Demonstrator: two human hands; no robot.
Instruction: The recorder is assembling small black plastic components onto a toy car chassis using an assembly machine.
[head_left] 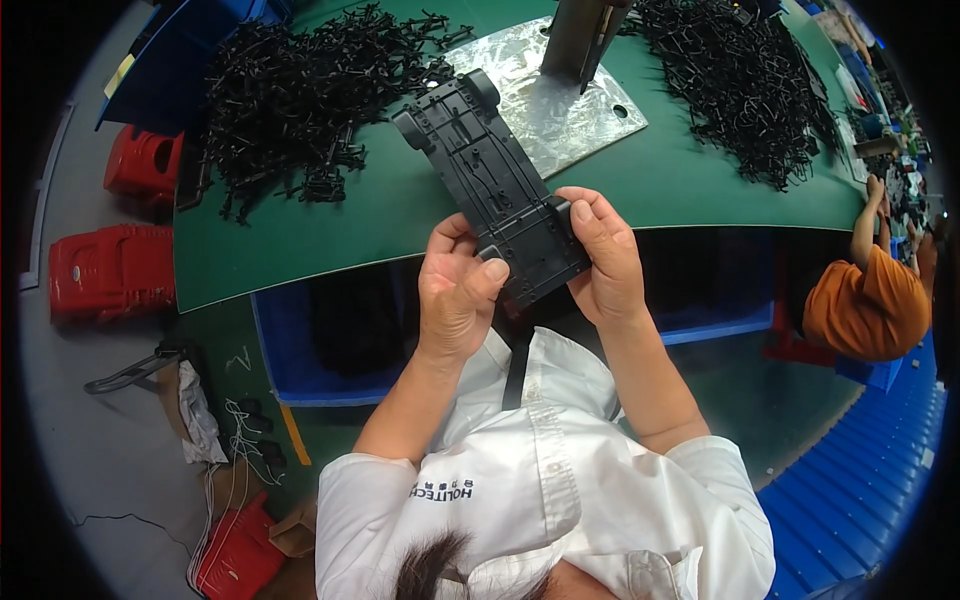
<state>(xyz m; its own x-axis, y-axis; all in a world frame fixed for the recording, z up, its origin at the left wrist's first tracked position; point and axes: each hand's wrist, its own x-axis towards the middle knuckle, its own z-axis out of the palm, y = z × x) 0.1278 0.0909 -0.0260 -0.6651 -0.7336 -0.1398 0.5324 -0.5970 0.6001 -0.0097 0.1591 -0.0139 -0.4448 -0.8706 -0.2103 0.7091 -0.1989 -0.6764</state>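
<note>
Both hands hold a black plastic toy car chassis (487, 178) in front of my body, tilted with its far end to the left. Four-cornered and long, it shows ribs and small screw holes, with a wheel-like black piece at each visible corner. My left hand (457, 292) grips the near left corner, thumb on top. Around the near right corner my right hand (607, 256) is closed, its thumb also on the upper face. The fingers beneath the chassis are partly hidden. Beyond its far end lies a shiny metal plate (590, 125) with a dark upright fixture (583, 42).
On the green table (300, 262) a heap of small black plastic parts (290, 100) lies left, another heap (745, 90) right. Blue bins (330, 385) stand under the table. Red stools (110, 272) are at the left. A person in an orange top (868, 305) works at the right.
</note>
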